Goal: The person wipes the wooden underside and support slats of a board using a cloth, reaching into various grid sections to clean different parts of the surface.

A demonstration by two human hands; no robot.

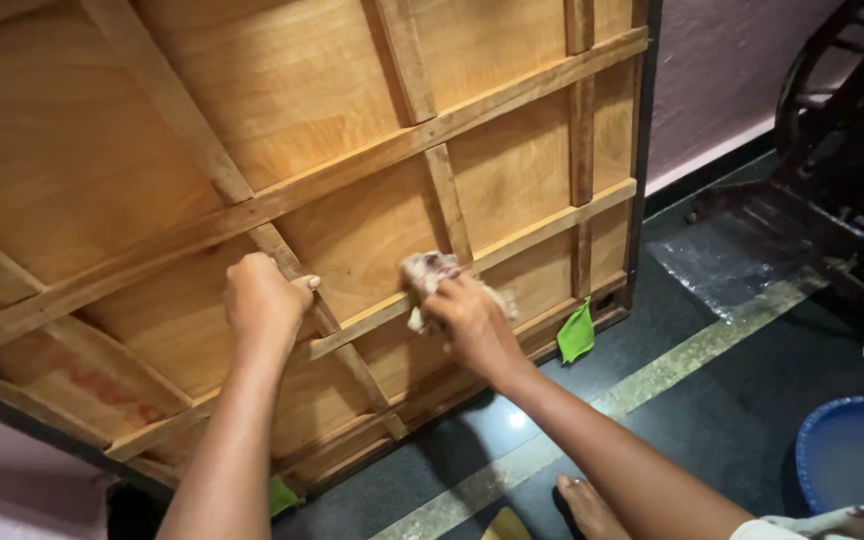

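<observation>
While the left hand (264, 300) is curled shut around a diagonal wooden slat (327, 322), its thumb pressed against the slat's edge, the right hand (467, 322) is closed on a crumpled pale rag (430, 272) with reddish marks and presses it against a horizontal batten (512, 248) just right of the left hand. Both hands work on a large plywood panel (282, 75), which stands tilted on its lower edge against the wall, its face crossed by a grid of thin wooden strips. The rag sits near the panel's lower middle, where an upright strip meets the batten. A green scrap (577, 332) pokes out at the panel's bottom right edge, and another green bit (282, 495) shows under its near left edge. The floor (742, 400) is dark polished stone with a pale speckled band running across it. A bare foot (584, 505) rests on the floor near the bottom of the view, a blue tub (852, 450) stands at the near right, and a black metal frame (852, 120) occupies the far right beside a pinkish wall (722, 70)
</observation>
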